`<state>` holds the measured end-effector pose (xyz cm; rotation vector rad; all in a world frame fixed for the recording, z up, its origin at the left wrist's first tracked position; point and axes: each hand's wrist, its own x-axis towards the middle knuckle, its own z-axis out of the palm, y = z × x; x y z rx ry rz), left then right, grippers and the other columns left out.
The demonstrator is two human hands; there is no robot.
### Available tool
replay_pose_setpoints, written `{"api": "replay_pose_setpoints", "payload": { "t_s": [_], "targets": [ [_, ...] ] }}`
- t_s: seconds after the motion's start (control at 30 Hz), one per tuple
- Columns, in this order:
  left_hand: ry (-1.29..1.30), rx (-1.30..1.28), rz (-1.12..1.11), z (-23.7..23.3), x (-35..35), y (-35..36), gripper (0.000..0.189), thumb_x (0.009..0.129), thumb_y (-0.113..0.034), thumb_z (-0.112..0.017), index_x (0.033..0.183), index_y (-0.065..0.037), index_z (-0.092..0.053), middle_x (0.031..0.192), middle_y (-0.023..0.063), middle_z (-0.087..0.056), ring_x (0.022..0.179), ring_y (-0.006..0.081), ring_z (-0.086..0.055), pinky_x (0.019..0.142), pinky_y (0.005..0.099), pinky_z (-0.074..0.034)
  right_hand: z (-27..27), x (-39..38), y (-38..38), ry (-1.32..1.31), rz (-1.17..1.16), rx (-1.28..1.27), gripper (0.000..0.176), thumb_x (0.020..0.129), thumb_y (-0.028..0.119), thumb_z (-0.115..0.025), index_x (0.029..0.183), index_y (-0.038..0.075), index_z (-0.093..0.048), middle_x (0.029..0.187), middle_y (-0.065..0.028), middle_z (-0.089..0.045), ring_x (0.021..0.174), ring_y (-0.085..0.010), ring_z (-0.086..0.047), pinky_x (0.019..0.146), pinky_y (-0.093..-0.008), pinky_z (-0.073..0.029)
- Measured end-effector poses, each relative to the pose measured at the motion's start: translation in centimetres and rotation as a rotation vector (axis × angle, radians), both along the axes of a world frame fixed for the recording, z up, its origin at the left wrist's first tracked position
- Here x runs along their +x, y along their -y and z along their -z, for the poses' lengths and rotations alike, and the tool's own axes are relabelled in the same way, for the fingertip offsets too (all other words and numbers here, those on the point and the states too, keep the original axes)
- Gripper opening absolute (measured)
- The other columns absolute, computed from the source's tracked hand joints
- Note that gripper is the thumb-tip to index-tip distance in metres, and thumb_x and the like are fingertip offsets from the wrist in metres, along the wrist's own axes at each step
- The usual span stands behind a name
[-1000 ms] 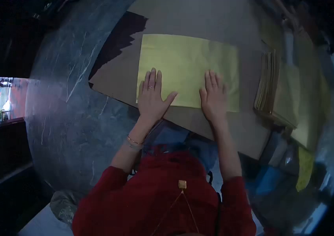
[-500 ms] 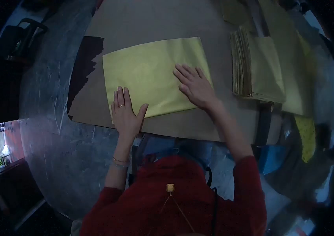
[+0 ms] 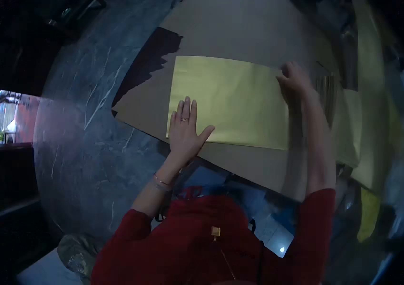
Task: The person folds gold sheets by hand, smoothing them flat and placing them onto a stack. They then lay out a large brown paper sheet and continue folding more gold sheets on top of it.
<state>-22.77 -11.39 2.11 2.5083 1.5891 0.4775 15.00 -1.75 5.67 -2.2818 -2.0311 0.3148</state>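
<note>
Yellow sheet (image 3: 230,102): lay flat beneath the spread left hand (image 3: 184,135), apparently mid-smoothing, with the curled right hand (image 3: 295,78) apart, possible grip unclear, and seemingly called for steady left-hand pressure.

We see a yellow paper sheet (image 3: 233,104) lying flat on a large cardboard sheet (image 3: 240,28), close to the cardboard's near edge. Our left hand (image 3: 185,133) rests palm down on the paper's near left corner, fingers extended and thumb spread, with a ring (image 3: 184,119) on one finger. Our right hand (image 3: 298,78) is at the paper's far right corner, its fingers curled; blur keeps us from telling whether they grip it. Just beyond our right forearm, partly hidden by it, we see a stack of folded yellow paper (image 3: 348,123) toward the cardboard's right edge. A dark, jagged patch (image 3: 147,61) runs along the cardboard's left edge.
</note>
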Motion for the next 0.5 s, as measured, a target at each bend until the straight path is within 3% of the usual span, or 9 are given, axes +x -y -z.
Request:
{"api": "replay_pose_setpoints", "payload": {
  "t_s": [0.07, 0.17, 0.2, 0.27, 0.37, 0.5],
  "targets": [
    [0.035, -0.012, -0.005, 0.2, -0.1, 0.2, 0.081, 0.085, -0.053, -0.055, 0.141, 0.0, -0.031, 0.148, 0.0193, -0.028, 0.137, 0.0365, -0.027, 0.108, 0.0493, -0.026, 0.4, 1.7, -2.2, 0.011, -0.009, -0.152, 0.047, 0.075, 0.043, -0.071, 0.1, 0.006, -0.059, 0.111, -0.0127, -0.054, 0.105, -0.0308, -0.054, 0.088, -0.0432, -0.044],
    [0.022, -0.027, 0.011, 0.5, -0.4, 0.2, 0.081, 0.085, -0.054, -0.053, 0.144, -0.003, -0.029, 0.152, 0.0162, -0.021, 0.14, 0.0325, -0.022, 0.11, 0.0471, -0.024, 1.8, 3.8, -4.4, 0.049, -0.149, -0.203, 0.048, 0.07, 0.044, -0.075, 0.093, 0.005, -0.06, 0.102, -0.0151, -0.058, 0.094, -0.0311, -0.058, 0.082, -0.0421, -0.046],
    [0.022, -0.036, 0.028, 0.6, -0.6, 0.1, 0.08, 0.086, -0.053, -0.053, 0.144, -0.002, -0.029, 0.152, 0.0172, -0.02, 0.14, 0.033, -0.022, 0.11, 0.047, -0.024, 1.5, 3.4, -4.7, 0.054, -0.159, -0.194, 0.048, 0.07, 0.044, -0.075, 0.093, 0.005, -0.06, 0.102, -0.0151, -0.058, 0.094, -0.0311, -0.058, 0.082, -0.0421, -0.046],
    [0.025, -0.019, 0.06, 1.3, -1.2, -0.3, 0.08, 0.086, -0.053, -0.052, 0.144, -0.002, -0.029, 0.151, 0.0181, -0.02, 0.139, 0.0336, -0.021, 0.11, 0.0471, -0.024, 0.9, 3.2, -4.0, -0.197, -0.064, -0.315, 0.045, 0.07, 0.04, -0.075, 0.093, 0.003, -0.059, 0.09, -0.0151, -0.061, 0.084, -0.0284, -0.06, 0.075, -0.041, -0.047],
    [0.011, -0.045, 0.139, 0.6, -1.8, -1.2, 0.08, 0.087, -0.054, -0.051, 0.143, -0.001, -0.029, 0.151, 0.0201, -0.02, 0.139, 0.0352, -0.021, 0.111, 0.0475, -0.024, 1.8, 3.9, -1.5, -0.296, -0.08, -0.169, 0.043, 0.072, 0.034, -0.074, 0.094, 0.001, -0.059, 0.081, -0.0146, -0.062, 0.078, -0.0256, -0.059, 0.071, -0.0406, -0.048],
    [-0.136, -0.014, 0.284, -1.1, -3.2, -4.5, 0.074, 0.089, -0.047, -0.053, 0.141, -0.001, -0.03, 0.149, 0.0202, -0.024, 0.139, 0.0363, -0.022, 0.11, 0.0472, -0.025, 0.4, 4.5, 2.8, -0.282, -0.033, -0.179, 0.042, 0.074, 0.032, -0.073, 0.094, -0.002, -0.058, 0.082, -0.013, -0.062, 0.074, -0.0219, -0.058, 0.068, -0.0403, -0.049]
  ]
}}
